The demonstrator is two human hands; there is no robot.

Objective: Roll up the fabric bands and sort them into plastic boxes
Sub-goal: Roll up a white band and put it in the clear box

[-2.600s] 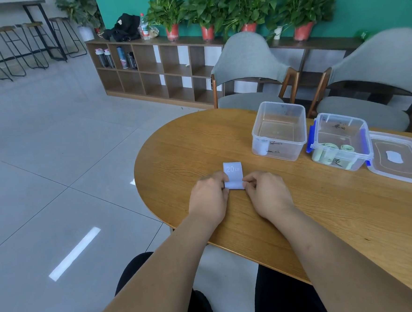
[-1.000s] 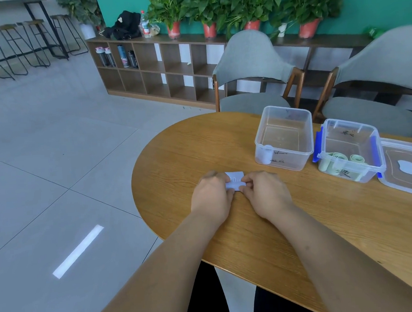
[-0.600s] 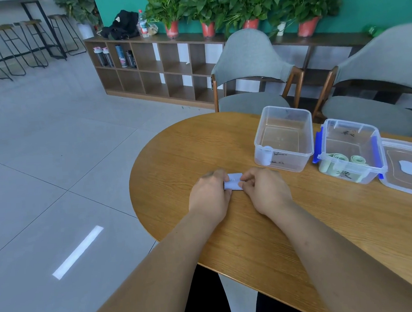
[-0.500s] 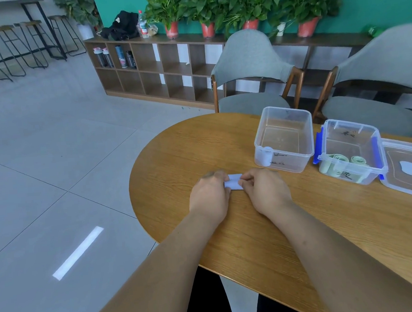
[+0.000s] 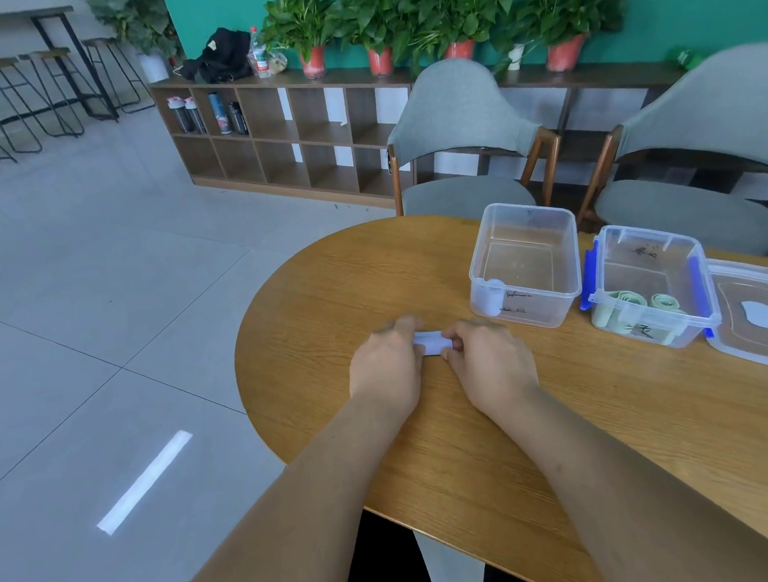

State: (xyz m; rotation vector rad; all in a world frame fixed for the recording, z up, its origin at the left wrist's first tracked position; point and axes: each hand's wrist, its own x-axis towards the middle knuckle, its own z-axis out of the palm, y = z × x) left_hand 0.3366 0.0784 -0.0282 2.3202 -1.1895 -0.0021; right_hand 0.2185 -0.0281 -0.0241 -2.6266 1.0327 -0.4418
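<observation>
Your left hand [image 5: 385, 368] and right hand [image 5: 491, 360] are side by side on the table [image 5: 328, 294], fingers [image 5: 403, 326] curled in, pinching the white band [image 5: 431, 343] from both ends. The band is rolled, down on the wood, near the clear box [image 5: 522, 217]. That box shows one white roll [image 5: 488, 296]. The blue-clipped box [image 5: 651, 245] beside it holds green rolls [image 5: 624, 302].

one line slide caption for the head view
Left hand and right hand pinch a rolled pale band on the wooden table near a clear box and a blue-clipped box.
</observation>
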